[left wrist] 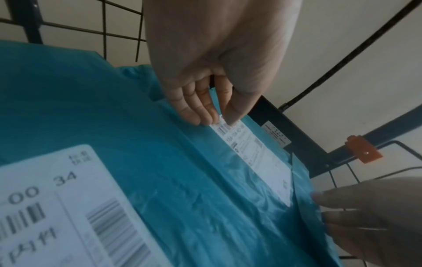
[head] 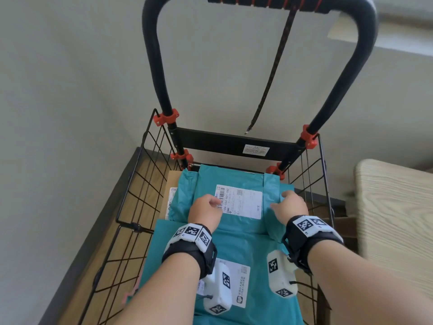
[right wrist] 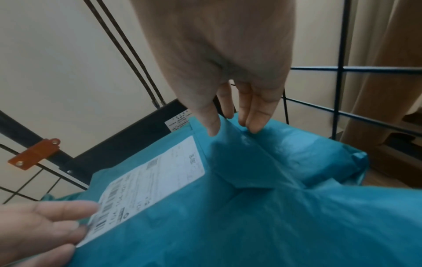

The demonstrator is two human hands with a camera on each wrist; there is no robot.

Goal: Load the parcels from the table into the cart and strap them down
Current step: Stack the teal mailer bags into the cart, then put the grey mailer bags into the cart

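A teal parcel [head: 234,222] with a white label lies on top at the far end of the black wire cart [head: 138,191]. My left hand [head: 210,202] has straight fingers, with their tips [left wrist: 200,117] on the label's near left corner. My right hand [head: 285,202] touches the folded flap on the parcel's [right wrist: 251,198] right side, its fingers [right wrist: 253,124] straight. A second teal parcel [head: 257,266] with its own label [left wrist: 57,207] lies nearer me, partly under my wrists. A cardboard box [head: 172,181] shows beneath at the left. A dark elastic strap [head: 271,73] hangs loose from the cart handle.
The cart's black handle [head: 157,66] with red clamps rises at the far end against a pale wall. A light wooden table [head: 393,219] stands to the right of the cart. Wire walls close in both sides of the basket. Wooden floor shows on the left.
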